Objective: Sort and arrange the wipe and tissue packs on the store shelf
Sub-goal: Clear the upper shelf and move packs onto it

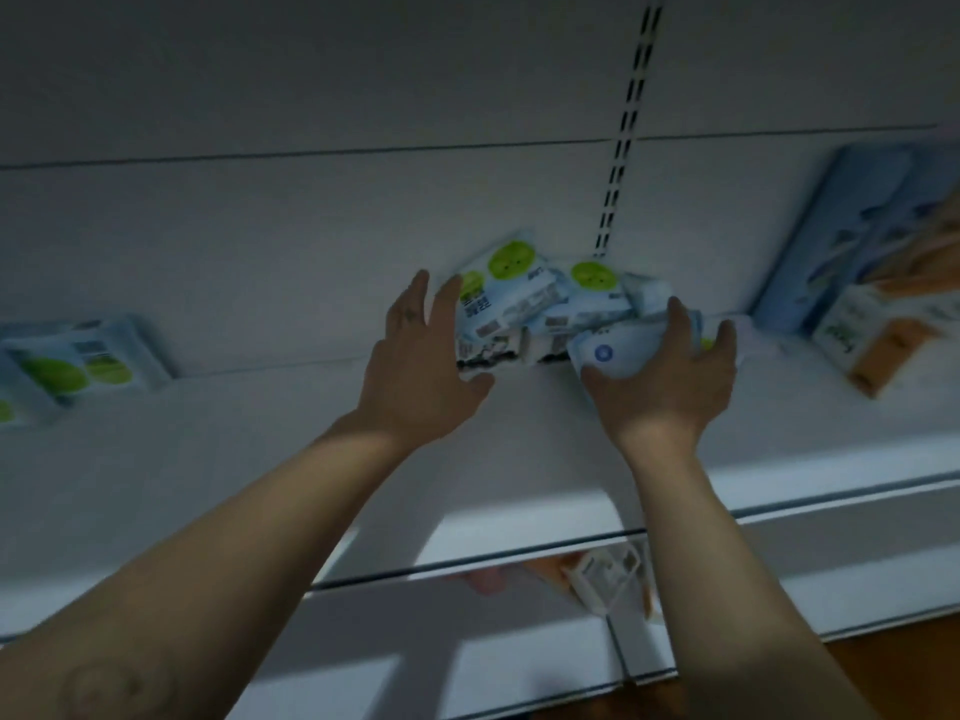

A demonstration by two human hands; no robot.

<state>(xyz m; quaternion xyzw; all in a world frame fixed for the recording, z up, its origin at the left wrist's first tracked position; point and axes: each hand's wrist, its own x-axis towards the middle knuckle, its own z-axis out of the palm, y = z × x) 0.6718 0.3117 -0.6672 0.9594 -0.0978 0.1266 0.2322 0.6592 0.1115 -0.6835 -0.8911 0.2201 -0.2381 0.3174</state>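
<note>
Both hands are reaching to the back of the shelf [260, 459]. Left hand [415, 376] is holding its grip spread, fingers straight, right at the left side of a jumbled pile of green-dot wipe packs [519, 298] leaning on the back wall. Right hand [670, 376] is curling its grip round a white pack [618, 345] with a blue dot, at the pile's right end. More green-dot packs [78, 366] are sitting far left; tall blue and orange packs [872, 262] are leaning far right.

Dim white shelf [218, 444], slotted upright [629, 122]
</note>
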